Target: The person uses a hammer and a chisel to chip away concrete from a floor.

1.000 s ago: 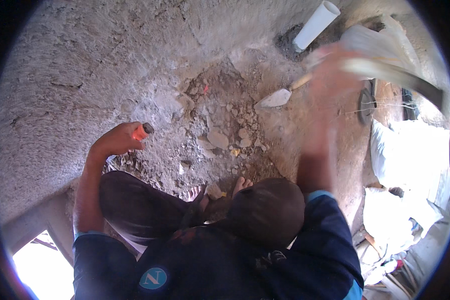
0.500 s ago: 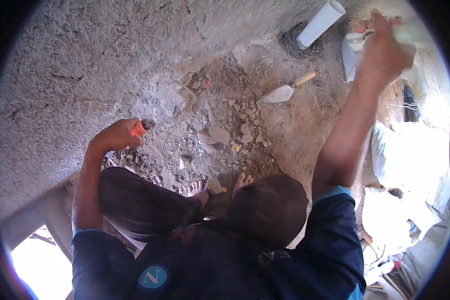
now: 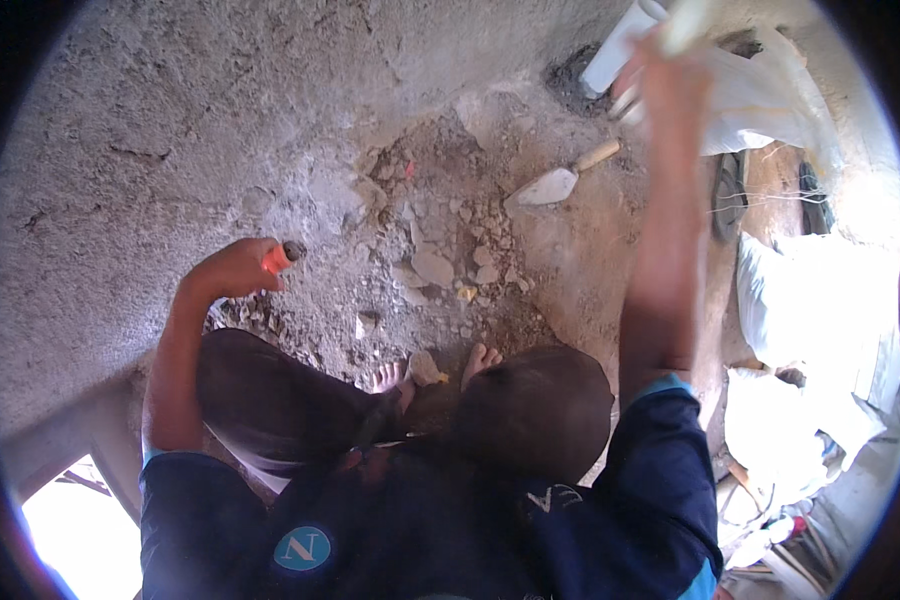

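Observation:
My left hand (image 3: 235,270) is wrapped round a chisel with an orange grip (image 3: 275,260), held close to the rough wall. Its dark round end (image 3: 294,250) sticks out beyond my thumb; the rest of the shaft is hidden. At the upper right, my right hand (image 3: 673,85) is raised and closed round a pale tool (image 3: 688,28). Motion smears that tool, so its exact kind is unclear. In this view the hand overlaps the area beside a white pipe (image 3: 618,50). A trowel with a wooden handle (image 3: 552,186) lies on the ground between my hands.
Broken stones and loose rubble (image 3: 435,268) cover the ground before my bare feet (image 3: 484,360). The rough wall (image 3: 160,170) rises along the left. White sacks (image 3: 810,310) lie at the right, with a dark sandal (image 3: 730,197) close by.
My right hand has swung left with the pale tool, from above the white sack toward the white pipe. My left hand stays in place with the chisel.

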A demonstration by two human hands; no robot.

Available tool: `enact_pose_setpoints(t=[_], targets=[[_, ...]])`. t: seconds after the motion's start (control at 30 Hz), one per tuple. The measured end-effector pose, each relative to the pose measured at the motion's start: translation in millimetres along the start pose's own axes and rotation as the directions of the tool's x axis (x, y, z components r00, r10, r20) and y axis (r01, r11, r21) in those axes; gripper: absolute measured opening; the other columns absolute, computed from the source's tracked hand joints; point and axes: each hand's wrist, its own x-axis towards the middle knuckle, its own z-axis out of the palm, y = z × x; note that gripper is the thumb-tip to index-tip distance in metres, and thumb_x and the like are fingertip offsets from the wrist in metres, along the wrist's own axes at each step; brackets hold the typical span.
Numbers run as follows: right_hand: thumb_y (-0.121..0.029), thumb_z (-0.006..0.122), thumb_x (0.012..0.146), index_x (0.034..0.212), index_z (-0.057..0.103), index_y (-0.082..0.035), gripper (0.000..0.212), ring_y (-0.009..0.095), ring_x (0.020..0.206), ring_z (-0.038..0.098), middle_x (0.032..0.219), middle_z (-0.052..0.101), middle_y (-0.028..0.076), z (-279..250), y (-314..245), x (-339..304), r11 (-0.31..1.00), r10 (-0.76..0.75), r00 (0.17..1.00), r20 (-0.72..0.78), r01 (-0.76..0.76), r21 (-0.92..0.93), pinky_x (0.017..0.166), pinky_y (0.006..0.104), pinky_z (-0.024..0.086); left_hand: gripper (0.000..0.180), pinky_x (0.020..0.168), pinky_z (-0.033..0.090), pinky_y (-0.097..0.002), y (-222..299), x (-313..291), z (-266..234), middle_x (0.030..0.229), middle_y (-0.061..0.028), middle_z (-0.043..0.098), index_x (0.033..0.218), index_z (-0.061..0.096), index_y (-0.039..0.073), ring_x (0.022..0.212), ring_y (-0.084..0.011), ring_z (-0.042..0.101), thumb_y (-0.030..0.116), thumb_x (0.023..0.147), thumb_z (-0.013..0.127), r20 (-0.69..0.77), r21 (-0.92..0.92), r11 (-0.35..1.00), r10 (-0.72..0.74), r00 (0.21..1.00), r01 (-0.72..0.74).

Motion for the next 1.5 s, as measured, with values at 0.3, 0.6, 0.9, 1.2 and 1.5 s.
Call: enact_pose_setpoints(t=[0.3, 0.6, 0.9, 1.2, 1.5], targets=[[-0.026, 0.067, 0.080, 0.100, 0.058, 0.007, 0.039, 0.025, 0.054, 0.062, 0.063, 0.061, 0.011, 111, 289, -154, 0.875, 0.479, 0.720, 0.503, -0.341, -0.344, 0.049, 0.0362, 0.050, 0.036, 0.068, 0.048, -0.0319, 21, 14, -8, 0.086, -0.0071, 0.063, 0.100, 0.060, 0.002, 0.074, -0.0155, 0.059, 0.018, 0.072, 0.075, -0.053, 0.030, 0.985, 0.173, 0.984, -0.171], [-0.006, 0.063, 0.082, 0.091, 0.056, 0.000, 0.013, 0.017, 0.052, 0.056, 0.061, 0.055, 0.008, -14, 8, 10, 0.985, 0.061, 0.990, -0.127, -0.039, 0.170, 0.045, 0.0303, 0.046, 0.033, 0.063, 0.048, -0.0302, -23, -1, 8, 0.083, -0.0053, 0.062, 0.099, 0.059, 0.003, 0.070, -0.0128, 0.058, 0.016, 0.073, 0.074, -0.027, -0.037, 0.998, 0.040, 0.999, -0.041], [-0.013, 0.069, 0.076, 0.111, 0.057, 0.008, 0.043, 0.020, 0.054, 0.061, 0.069, 0.062, 0.012, 109, 279, -167, 0.830, 0.525, 0.576, 0.626, -0.507, -0.230, 0.049, 0.0346, 0.050, 0.030, 0.058, 0.047, -0.0294, 5, 13, -10, 0.081, -0.0027, 0.060, 0.098, 0.059, 0.005, 0.065, -0.0106, 0.055, 0.017, 0.075, 0.073, -0.021, -0.092, 0.990, 0.105, 0.994, -0.107], [0.000, 0.059, 0.079, 0.117, 0.047, 0.008, 0.041, 0.020, 0.066, 0.058, 0.092, 0.060, 0.016, -12, 15, -21, 0.908, 0.349, 0.932, 0.101, -0.363, 0.211, 0.056, 0.0336, 0.046, 0.032, 0.061, 0.047, -0.0288, -16, -6, 2, 0.079, -0.0038, 0.061, 0.101, 0.059, 0.002, 0.067, -0.0120, 0.057, 0.015, 0.075, 0.073, -0.020, -0.158, 0.987, -0.038, 0.999, 0.034], [-0.015, 0.066, 0.079, 0.091, 0.063, 0.006, 0.025, 0.023, 0.061, 0.064, 0.068, 0.063, 0.012, 83, 193, -144, 0.778, 0.629, 0.568, 0.531, -0.475, -0.413, 0.053, 0.0391, 0.051, 0.028, 0.052, 0.044, -0.0246, -7, 3, -2, 0.076, -0.0006, 0.058, 0.095, 0.057, 0.005, 0.058, -0.0090, 0.053, 0.014, 0.076, 0.075, 0.036, -0.240, 0.970, 0.050, 0.998, -0.039]])
